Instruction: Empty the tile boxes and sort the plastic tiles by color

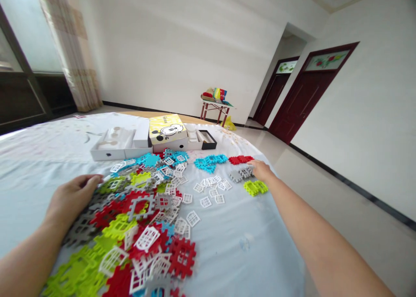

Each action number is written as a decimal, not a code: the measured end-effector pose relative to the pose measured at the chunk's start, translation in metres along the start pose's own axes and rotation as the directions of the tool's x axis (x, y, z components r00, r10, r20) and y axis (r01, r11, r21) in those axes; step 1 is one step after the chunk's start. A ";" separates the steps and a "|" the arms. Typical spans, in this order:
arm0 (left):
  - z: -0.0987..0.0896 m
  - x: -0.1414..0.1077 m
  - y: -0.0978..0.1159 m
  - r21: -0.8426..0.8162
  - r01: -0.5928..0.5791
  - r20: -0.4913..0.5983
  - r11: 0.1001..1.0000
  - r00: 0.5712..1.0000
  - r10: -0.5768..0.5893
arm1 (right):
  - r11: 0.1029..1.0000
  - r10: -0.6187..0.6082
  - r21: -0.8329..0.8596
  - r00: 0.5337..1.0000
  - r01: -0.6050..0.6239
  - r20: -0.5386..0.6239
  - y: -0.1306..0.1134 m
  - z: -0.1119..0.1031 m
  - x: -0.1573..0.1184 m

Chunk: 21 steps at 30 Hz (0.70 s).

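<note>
My left hand (76,195) is at the left side of a mixed heap of plastic building tiles, its thumb and fingers pinched together. A thin white plastic piece (105,178) shows at its fingertips, seen nearly edge-on. My right hand (261,171) reaches to the table's right side, fingers closed at the edge of a grey notched tile (247,172); its fingertips are partly hidden. Beside it lie red tiles (240,159) and lime green tiles (255,187). Blue tiles (209,162) form another group. Several white window-frame pieces (213,182) are scattered between the heap and these groups.
White open boxes (139,152), a yellow cartoon-printed box (168,130) and a black-edged box (208,140) stand behind the heap. A pale cloth (240,227) covers the table. Farther off are a small table (216,103) with things on it and dark red doors (303,100).
</note>
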<state>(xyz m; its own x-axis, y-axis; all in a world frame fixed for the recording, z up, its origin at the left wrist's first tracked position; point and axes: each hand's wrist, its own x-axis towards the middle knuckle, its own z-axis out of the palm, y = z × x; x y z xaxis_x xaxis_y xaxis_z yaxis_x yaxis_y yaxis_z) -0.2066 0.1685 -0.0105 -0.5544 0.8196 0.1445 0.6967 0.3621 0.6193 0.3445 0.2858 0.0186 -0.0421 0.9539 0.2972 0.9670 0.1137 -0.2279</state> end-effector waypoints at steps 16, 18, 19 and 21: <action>-0.003 -0.005 0.005 -0.037 -0.026 -0.018 0.999 1.000 0.026 | 0.740 -0.661 0.332 0.723 0.585 0.200 -0.194 0.045 -0.077; -0.003 -0.007 0.005 -0.048 -0.051 -0.023 0.998 0.999 0.050 | 0.756 -0.641 0.326 0.744 0.568 0.188 -0.190 0.044 -0.076; -0.004 -0.008 0.004 -0.056 -0.071 -0.026 0.996 0.997 0.069 | 0.767 -0.623 0.325 0.763 0.553 0.171 -0.187 0.042 -0.074; -0.004 -0.010 0.003 -0.080 -0.110 -0.030 0.991 0.994 0.108 | 0.801 -0.566 0.317 0.814 0.507 0.128 -0.179 0.033 -0.070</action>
<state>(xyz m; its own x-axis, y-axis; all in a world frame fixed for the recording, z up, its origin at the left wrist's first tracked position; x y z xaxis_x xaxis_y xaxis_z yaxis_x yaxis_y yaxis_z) -0.2004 0.1596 -0.0067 -0.4891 0.8402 0.2340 0.7150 0.2326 0.6593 0.1658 0.2081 0.0078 -0.6139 0.7479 0.2527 0.6739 0.6632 -0.3257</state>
